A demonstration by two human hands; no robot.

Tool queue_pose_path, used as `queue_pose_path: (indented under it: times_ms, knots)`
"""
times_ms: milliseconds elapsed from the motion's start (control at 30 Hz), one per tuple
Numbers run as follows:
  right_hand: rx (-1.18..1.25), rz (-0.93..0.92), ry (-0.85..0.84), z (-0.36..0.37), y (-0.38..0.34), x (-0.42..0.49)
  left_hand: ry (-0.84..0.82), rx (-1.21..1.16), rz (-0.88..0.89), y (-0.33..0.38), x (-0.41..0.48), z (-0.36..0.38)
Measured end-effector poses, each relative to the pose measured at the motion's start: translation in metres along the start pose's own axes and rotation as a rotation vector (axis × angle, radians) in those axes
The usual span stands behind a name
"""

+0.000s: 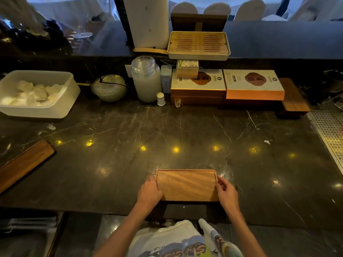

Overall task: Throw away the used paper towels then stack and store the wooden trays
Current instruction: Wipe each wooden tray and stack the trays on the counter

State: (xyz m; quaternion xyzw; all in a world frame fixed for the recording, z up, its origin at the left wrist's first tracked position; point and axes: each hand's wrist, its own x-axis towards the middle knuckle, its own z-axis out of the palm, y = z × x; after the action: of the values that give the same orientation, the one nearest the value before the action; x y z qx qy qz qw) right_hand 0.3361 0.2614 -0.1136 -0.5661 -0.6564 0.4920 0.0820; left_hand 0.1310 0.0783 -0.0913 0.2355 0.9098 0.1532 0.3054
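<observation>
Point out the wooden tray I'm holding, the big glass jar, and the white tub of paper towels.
Wooden tray (186,184): head view, middle of its top.
Glass jar (146,84): head view, its cloudy body.
White tub (61,106): head view, its front wall.

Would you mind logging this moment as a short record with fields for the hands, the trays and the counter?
held item: wooden tray, flat at the near counter edge
left hand: grips the tray's left end
right hand: grips the tray's right end
other trays: dark long tray at far left; slatted tray on the back ledge
surface: dark marble counter
white bin: back left, holds crumpled white pieces
paper towels on counter: none clearly seen
</observation>
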Motion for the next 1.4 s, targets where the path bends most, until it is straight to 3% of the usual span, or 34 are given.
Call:
queue_pose_path:
  times_ms: [133, 233, 400, 1233, 1400]
  knots:
    - [0.213, 0.011, -0.071, 0.000, -0.002, -0.004, 0.085, -0.143, -0.029, 0.003, -0.007, 0.011]
    - [0.229, 0.012, -0.143, 0.003, 0.000, -0.005, 0.144, -0.277, -0.054, 0.002, -0.011, 0.019]
    - [0.253, 0.038, -0.189, 0.007, 0.004, -0.006, 0.107, -0.396, -0.058, 0.002, -0.013, 0.022]
    - [0.227, 0.037, -0.206, 0.002, -0.005, -0.010, 0.101, -0.426, -0.040, -0.005, -0.010, 0.017]
    - [0.079, 0.005, -0.048, -0.008, -0.015, 0.004, 0.050, -0.398, -0.068, -0.016, -0.003, -0.001]
